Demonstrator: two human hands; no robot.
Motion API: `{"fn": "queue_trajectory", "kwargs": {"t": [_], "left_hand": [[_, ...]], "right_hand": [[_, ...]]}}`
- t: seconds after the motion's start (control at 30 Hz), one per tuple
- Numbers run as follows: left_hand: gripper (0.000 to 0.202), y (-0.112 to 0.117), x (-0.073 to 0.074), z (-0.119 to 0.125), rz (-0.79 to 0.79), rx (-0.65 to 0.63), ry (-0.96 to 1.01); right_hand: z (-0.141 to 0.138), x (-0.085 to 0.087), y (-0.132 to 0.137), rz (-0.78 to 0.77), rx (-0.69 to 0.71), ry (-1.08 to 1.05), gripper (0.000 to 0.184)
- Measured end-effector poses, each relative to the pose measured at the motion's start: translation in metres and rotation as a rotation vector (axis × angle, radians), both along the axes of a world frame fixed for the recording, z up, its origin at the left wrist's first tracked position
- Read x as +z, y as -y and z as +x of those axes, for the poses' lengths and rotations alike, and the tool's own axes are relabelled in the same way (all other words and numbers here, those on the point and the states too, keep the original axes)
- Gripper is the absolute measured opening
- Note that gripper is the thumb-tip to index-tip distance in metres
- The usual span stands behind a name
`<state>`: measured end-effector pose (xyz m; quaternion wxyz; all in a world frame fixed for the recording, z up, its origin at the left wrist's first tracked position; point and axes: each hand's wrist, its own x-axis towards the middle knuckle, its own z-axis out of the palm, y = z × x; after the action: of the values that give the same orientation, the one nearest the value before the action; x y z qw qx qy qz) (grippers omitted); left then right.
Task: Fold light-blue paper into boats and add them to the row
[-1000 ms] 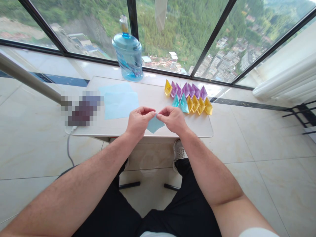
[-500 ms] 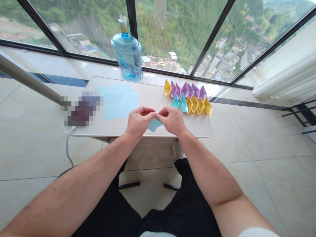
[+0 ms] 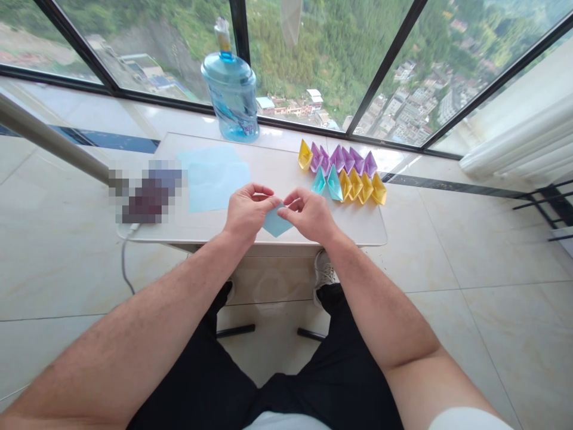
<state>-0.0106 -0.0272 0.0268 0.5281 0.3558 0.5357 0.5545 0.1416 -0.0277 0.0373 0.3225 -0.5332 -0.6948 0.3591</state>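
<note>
My left hand [image 3: 245, 212] and my right hand [image 3: 310, 215] both pinch a small folded light-blue paper [image 3: 274, 223] just above the near edge of the small white table [image 3: 277, 170]. The fingertips of both hands meet at the paper's top. A loose stack of light-blue paper sheets [image 3: 215, 176] lies on the table to the left of my hands. Several finished folded paper boats [image 3: 342, 173] in yellow, purple and light blue stand in two rows at the back right of the table.
A large blue water jug [image 3: 231, 86] stands at the table's far edge against the window. A blurred-out object [image 3: 147, 191] lies on the table's left end with a cable hanging down. A white radiator [image 3: 514, 143] runs along the right. My legs sit under the table.
The hands stay together on the blue paper; the fingers have shifted slightly and the paper has turned a little. The view has tipped slightly.
</note>
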Motion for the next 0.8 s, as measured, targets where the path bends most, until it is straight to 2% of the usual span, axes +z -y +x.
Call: {"fn": "queue_trajectory", "kwargs": {"t": [0.1,0.27,0.4,0.5,0.6,0.67,0.73,0.8], "left_hand": [[0.035,-0.004,0.002,-0.004,0.006,0.055,0.029],[0.039,-0.008,0.002,-0.008,-0.032,0.107,0.076],[0.04,-0.006,0.001,-0.006,-0.036,0.093,0.105],[0.039,-0.005,0.0,-0.004,-0.02,0.097,0.101],[0.037,-0.003,-0.001,-0.002,0.004,0.102,0.087],[0.036,-0.002,-0.001,0.0,0.028,0.101,0.072],[0.035,0.001,-0.001,0.003,0.056,0.084,0.052],[0.033,0.003,0.0,0.007,0.09,0.056,0.048]], "right_hand": [[0.006,0.006,0.0,-0.083,0.129,-0.012,0.022],[0.014,0.014,0.002,-0.043,0.261,0.009,0.03],[0.016,0.019,0.003,-0.048,0.371,0.005,0.018],[0.017,0.023,0.005,-0.057,0.39,0.052,0.012],[0.015,0.024,0.006,-0.09,0.338,0.06,0.021],[0.013,0.022,0.005,-0.044,0.199,0.015,0.03],[0.01,0.018,0.003,0.068,0.018,-0.013,0.032],[0.006,0.013,0.0,0.103,-0.031,0.015,0.027]]}}
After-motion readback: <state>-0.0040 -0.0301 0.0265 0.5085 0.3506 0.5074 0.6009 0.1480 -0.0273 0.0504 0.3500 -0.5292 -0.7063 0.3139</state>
